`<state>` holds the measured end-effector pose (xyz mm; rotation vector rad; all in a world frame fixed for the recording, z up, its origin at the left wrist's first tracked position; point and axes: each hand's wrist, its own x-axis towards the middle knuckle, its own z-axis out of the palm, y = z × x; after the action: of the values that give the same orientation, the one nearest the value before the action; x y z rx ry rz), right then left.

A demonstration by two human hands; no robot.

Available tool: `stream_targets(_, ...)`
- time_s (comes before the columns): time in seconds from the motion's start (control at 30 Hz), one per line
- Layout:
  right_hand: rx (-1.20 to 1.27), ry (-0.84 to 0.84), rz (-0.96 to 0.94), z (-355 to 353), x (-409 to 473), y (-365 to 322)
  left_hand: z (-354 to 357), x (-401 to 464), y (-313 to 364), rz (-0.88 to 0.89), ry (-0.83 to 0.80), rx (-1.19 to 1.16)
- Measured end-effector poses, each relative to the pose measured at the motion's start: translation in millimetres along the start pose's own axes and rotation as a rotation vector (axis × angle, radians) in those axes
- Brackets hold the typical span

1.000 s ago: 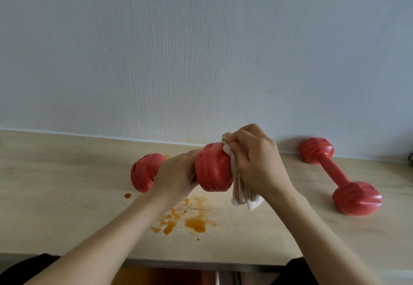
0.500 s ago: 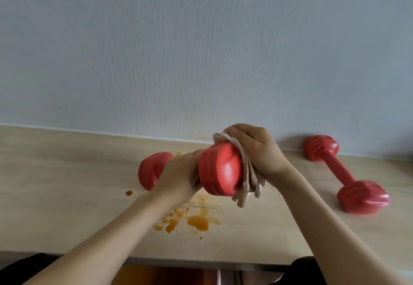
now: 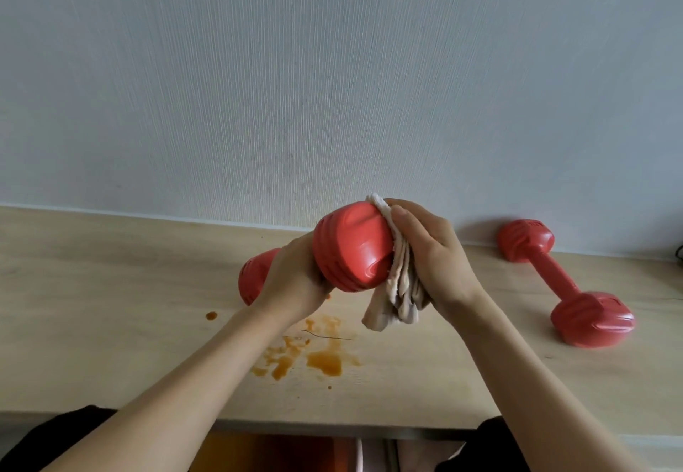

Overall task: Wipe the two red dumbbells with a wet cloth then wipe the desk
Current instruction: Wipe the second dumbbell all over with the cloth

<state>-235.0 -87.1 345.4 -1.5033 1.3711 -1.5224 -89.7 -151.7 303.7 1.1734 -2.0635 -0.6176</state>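
Red moulded dumbbell (image 3: 351, 249), rigid, glossy, likely slippery when wet: held above counter (image 3: 111, 286), left hand (image 3: 292, 283) wrapped round bar. Right hand (image 3: 428, 253) presses soft folded cloth (image 3: 395, 286) against end.

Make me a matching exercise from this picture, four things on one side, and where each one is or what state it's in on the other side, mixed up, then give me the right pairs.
Things
1. held dumbbell
2. second dumbbell
3. cloth
4. orange spill

Places or states
A. lying on the desk at the right, untouched
B. gripped by its handle in the left hand, above the desk
C. spread on the desk under the hands
D. pressed against a dumbbell end by the right hand

Pairs: 1-B, 2-A, 3-D, 4-C
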Motion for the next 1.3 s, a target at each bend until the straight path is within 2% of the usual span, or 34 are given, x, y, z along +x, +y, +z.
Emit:
stream_targets(0.2,-0.088,0.013,-0.093,3.7,-3.3,-2.8,-4.2,6.4,0.4,0.003,0.042,-0.081)
stream_targets(0.43,-0.229,0.027,-0.093,5.7,0.4,-10.2,-4.4,9.7,-5.4,-0.030,0.053,-0.178)
stream_targets(0.57,-0.227,-0.001,-0.069,-1.8,-0.8,-14.5,-6.7,12.3,-4.4,-0.024,0.062,-0.302)
stream_targets(0.67,-0.204,-0.030,-0.057,-5.4,-7.1,-15.6,-11.4,24.3,-7.2,0.036,0.113,-0.302)
stream_targets(0.73,-0.216,0.015,-0.088,-5.6,-4.7,-14.5,-15.1,32.7,-9.4,0.019,0.116,-0.332)
stream_targets(0.9,-0.289,0.243,-0.243,2.0,24.4,-15.9,-17.4,40.4,-17.7,0.021,0.053,-0.333)
stream_targets(1.03,-0.476,0.390,-0.595,28.2,41.1,-18.3,-16.1,43.6,-19.3,0.056,0.002,-0.309)
stream_targets(1.1,-0.592,0.369,-0.673,44.8,47.9,-11.5,-13.7,45.3,-18.6,0.079,-0.008,-0.297)
stream_targets(1.2,-0.809,0.334,-0.651,56.1,52.9,4.7,-9.0,47.8,-18.1,0.095,-0.017,-0.267)
stream_targets(1.23,-0.826,0.293,-0.661,53.0,53.7,8.6,-7.9,48.7,-18.5,0.091,-0.018,-0.262)
stream_targets(1.3,-0.803,0.105,-0.666,40.8,55.3,10.0,-6.1,50.7,-20.6,0.094,-0.020,-0.250)
